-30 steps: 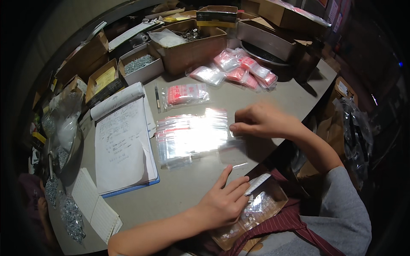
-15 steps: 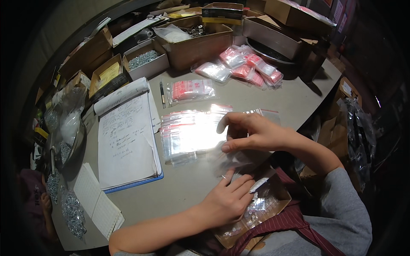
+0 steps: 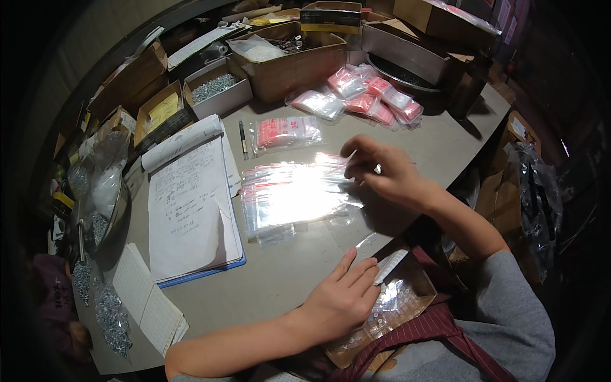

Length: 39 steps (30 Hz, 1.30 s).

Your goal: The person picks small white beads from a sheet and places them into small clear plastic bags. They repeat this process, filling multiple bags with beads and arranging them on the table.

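Observation:
My right hand (image 3: 388,173) is at the upper right end of a row of overlapping clear zip bags (image 3: 264,213) with red top lines. Its curled thumb and fingers close at the edge of a bag there, and glare blurs the contact. My left hand (image 3: 344,294) lies with fingers stretched out over the near left edge of an open cardboard box (image 3: 417,294). Clear packets with small pale pieces (image 3: 382,312) sit inside that box, partly under the hand. Beside the left fingertips is a folded white paper strip (image 3: 389,266).
An open notebook (image 3: 191,210) on a blue clipboard lies left, with a pen (image 3: 243,140) and a red-white bag pack (image 3: 287,132) behind. More bag packs (image 3: 369,99), a box of screws (image 3: 216,88) and a large carton (image 3: 286,67) line the back. Screw bags (image 3: 111,318) are at left.
My right hand has moved up and away from the near box to the far right end of the bag row. The left hand has stayed nearly in place over the box.

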Each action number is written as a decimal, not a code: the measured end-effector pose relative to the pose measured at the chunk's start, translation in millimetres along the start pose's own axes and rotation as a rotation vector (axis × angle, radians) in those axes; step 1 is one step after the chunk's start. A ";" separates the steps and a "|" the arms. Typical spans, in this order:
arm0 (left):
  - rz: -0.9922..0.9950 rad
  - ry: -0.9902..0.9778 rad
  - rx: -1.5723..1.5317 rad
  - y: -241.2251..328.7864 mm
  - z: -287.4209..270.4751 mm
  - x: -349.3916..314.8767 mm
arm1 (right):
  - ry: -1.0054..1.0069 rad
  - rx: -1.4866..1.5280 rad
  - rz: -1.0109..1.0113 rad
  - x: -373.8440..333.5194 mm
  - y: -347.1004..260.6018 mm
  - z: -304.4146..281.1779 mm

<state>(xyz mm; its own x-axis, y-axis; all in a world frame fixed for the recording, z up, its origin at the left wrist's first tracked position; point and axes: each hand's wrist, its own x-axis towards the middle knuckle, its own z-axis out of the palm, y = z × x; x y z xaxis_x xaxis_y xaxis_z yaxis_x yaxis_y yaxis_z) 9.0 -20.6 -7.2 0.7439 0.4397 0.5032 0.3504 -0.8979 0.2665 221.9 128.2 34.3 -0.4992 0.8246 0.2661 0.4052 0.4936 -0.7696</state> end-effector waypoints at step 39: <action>-0.162 0.101 -0.448 -17.3 -11.9 11.4 | 0.043 -0.377 -0.605 -99.7 -49.5 22.3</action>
<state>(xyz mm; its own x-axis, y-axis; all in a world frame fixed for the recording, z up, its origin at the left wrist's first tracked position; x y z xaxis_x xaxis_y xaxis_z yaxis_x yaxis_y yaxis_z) 4.7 0.2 3.7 0.6330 0.5931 0.4975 0.1611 -0.7295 0.6647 234.6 15.4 33.0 -0.6925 0.3821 0.6120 0.3077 0.9236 -0.2285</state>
